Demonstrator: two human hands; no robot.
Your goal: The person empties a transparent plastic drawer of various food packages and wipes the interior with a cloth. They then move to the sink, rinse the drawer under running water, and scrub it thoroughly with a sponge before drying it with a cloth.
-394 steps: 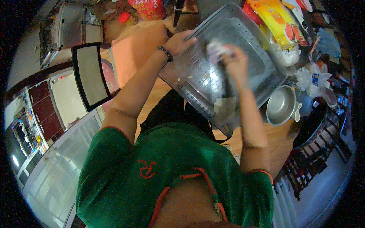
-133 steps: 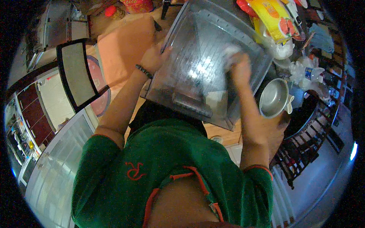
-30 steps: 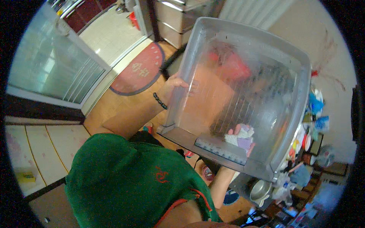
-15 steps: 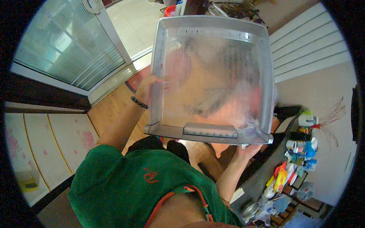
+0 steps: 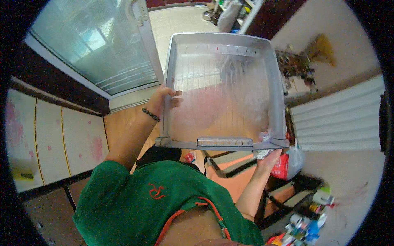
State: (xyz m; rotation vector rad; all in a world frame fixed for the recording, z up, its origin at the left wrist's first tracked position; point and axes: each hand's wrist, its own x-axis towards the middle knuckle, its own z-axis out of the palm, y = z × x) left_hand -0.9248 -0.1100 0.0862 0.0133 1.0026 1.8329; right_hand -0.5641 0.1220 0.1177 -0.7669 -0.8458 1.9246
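Observation:
A clear plastic fridge drawer (image 5: 278, 102) with grey side walls is held up in front of me, its open side toward me. At its near edge runs a ridged handle strip (image 5: 225, 142). My left hand (image 5: 161, 100) is closed on the left wall, its fingertips seen over the inside. Under the near right corner, my right hand (image 5: 269, 160) grips the drawer's edge, with its fingers partly hidden. A crumpled whitish wad (image 5: 262, 153), perhaps tissue or cloth, is pressed there by the right hand. The drawer's panel looks wet or fogged.
A sliding glass door (image 5: 98, 45) stands at the far left beside a tiled doorway. White flowered cabinet panels (image 5: 49, 143) line the left. On the right are a dark chair frame (image 5: 283, 197), a red and white bag (image 5: 287, 164) and a cluttered tabletop (image 5: 303, 225).
My view has turned to the right, toward the tiled doorway and a shelf beyond it. The drawer has come along, still in both hands, and sits slightly lower in view.

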